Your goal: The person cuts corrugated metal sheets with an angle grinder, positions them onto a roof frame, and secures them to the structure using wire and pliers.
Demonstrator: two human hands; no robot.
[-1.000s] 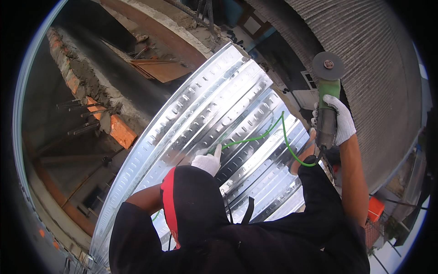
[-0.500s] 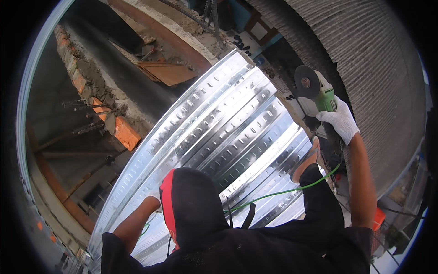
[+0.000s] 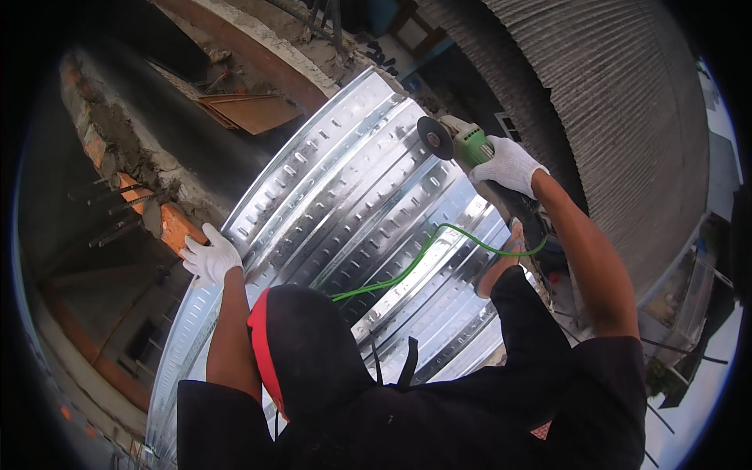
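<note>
Sheeting (image 3: 352,207), ribbed and silvery, spreads below. The right hand (image 3: 509,165) (in a white glove, like the other) is wrapped around a green angle grinder (image 3: 472,147), its dark disc (image 3: 431,139) over the sheeting's upper right part; whether they touch cannot be told. Well apart, the left hand (image 3: 211,257) is splayed at the sheeting's left edge, beside an orange brick (image 3: 177,225). A green cord (image 3: 443,225) loops across.

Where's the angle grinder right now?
In the head view, the angle grinder is right of centre in the upper half, held in the gloved right hand, its dark disc by the upper-right edge of the ribbed metal sheet.
</note>
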